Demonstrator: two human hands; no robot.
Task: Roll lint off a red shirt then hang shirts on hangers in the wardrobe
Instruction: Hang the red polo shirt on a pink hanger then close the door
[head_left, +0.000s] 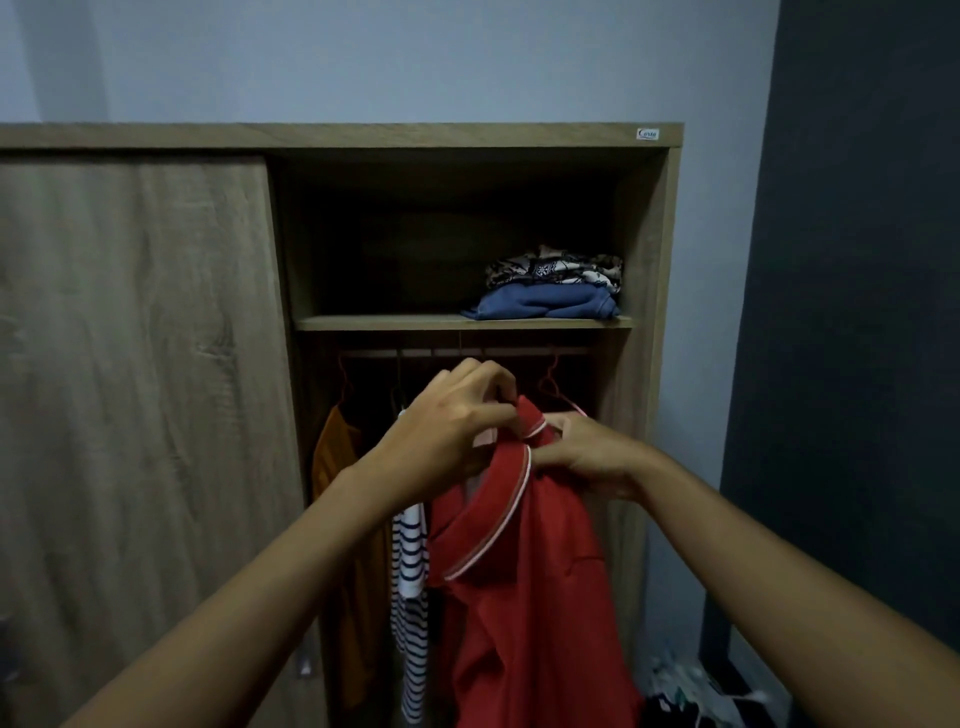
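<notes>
Right now the red shirt (530, 582) hangs in front of you, with its long way going straight down. Its collar (511, 499) is at the top and the rest drops low, down past the bottom of the view. You hold it up by the collar with both hands. Your left hand (452, 431) pinches the very top of the collar with curled fingers. Your right hand (587, 457) grips the cloth just beside it, on the shoulder side. The two hands are close together, and the left one sits a bit higher.

What counts most is the rail (467, 352). It is up above your hands and a little farther back, inside the wardrobe (670, 260). So the top of the shirt has to go up and in. Your left hand is the nearer one to the rail.

A thin pink hanger (558, 397) hooks on the rail just behind the collar. I cannot tell if it is inside the shirt yet.

To the left hang a striped shirt (410, 571), just beside the red one, and then an orange shirt (337, 467). Above the rail is a shelf (389, 323) with folded clothes (545, 301) on it. The sliding door (130, 364) covers the left half.
</notes>
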